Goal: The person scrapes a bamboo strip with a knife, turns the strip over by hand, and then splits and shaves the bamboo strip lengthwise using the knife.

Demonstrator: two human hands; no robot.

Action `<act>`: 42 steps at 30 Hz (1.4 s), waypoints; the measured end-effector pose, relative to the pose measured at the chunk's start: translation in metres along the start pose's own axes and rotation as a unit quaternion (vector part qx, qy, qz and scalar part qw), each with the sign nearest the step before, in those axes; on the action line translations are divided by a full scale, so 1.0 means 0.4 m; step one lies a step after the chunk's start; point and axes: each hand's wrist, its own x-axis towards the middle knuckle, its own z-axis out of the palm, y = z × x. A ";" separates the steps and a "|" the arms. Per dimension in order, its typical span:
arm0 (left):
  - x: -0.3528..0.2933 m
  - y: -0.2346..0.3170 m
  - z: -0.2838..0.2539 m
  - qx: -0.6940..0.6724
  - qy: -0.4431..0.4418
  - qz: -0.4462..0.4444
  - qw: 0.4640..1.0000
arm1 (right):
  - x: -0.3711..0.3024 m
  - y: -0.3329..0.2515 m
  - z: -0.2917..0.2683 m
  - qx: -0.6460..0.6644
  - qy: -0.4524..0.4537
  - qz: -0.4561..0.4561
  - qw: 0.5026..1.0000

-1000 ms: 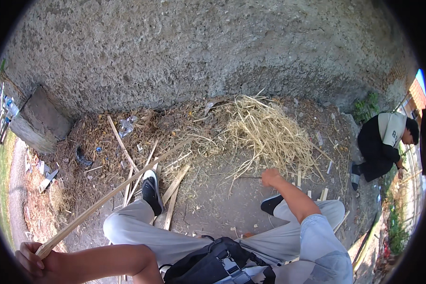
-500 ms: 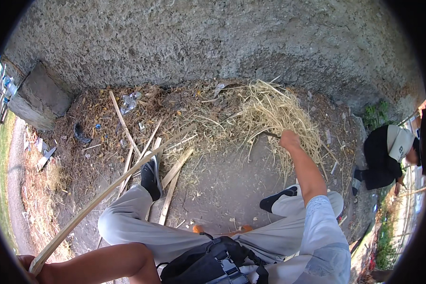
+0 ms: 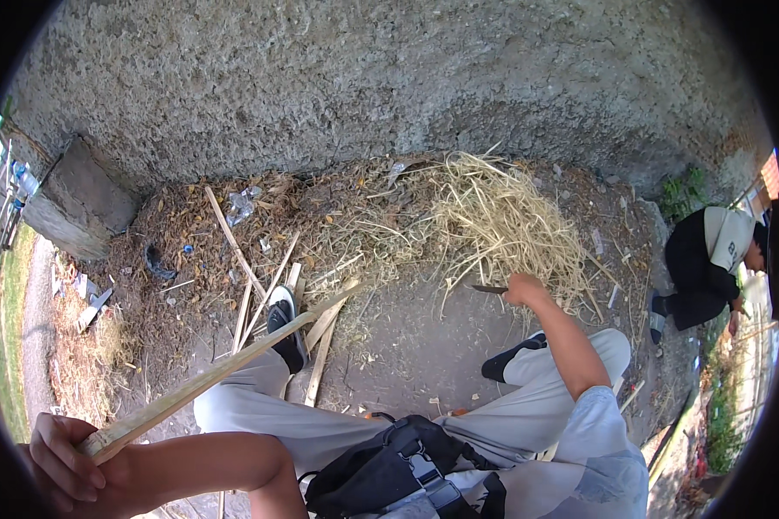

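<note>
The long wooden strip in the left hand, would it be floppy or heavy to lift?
The strip is probably fairly stiff, since it reaches far out without curling. It looks slim and the left hand alone holds it, so it's likely light for its length. Its far end might swing or dip, because it's gripped only at the near end.

Strip (image 3: 203,381) is pale tan, kinda close to the straw-yellow shavings (image 3: 511,225). Knife (image 3: 491,288) is dark grey. Wall (image 3: 363,78) is mottled grey, ground (image 3: 407,337) more grey-brown. Trousers (image 3: 290,413) are plain light grey, bag (image 3: 359,484) mostly black, left shoe (image 3: 291,349) black with a whitish rim. Sleeve's (image 3: 584,428) pale blue-grey. Other person's top (image 3: 725,232) is cream with dark print, plant (image 3: 684,192) bright green.
</note>
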 end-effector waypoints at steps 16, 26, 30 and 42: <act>-0.204 -0.347 0.333 0.112 -0.009 -0.141 0.984 | -0.310 -0.066 0.159 0.388 0.138 -0.029 0.911; -0.197 -0.438 0.426 0.135 -0.049 -0.171 0.975 | -0.307 -0.049 0.194 0.399 0.144 -0.036 0.905; -0.180 -0.491 0.463 0.152 -0.057 -0.150 0.975 | -0.322 -0.064 0.191 0.402 0.198 -0.074 0.891; -0.211 -0.548 0.531 0.147 -0.087 -0.147 0.974 | -0.361 -0.084 0.145 0.614 0.105 -0.105 0.775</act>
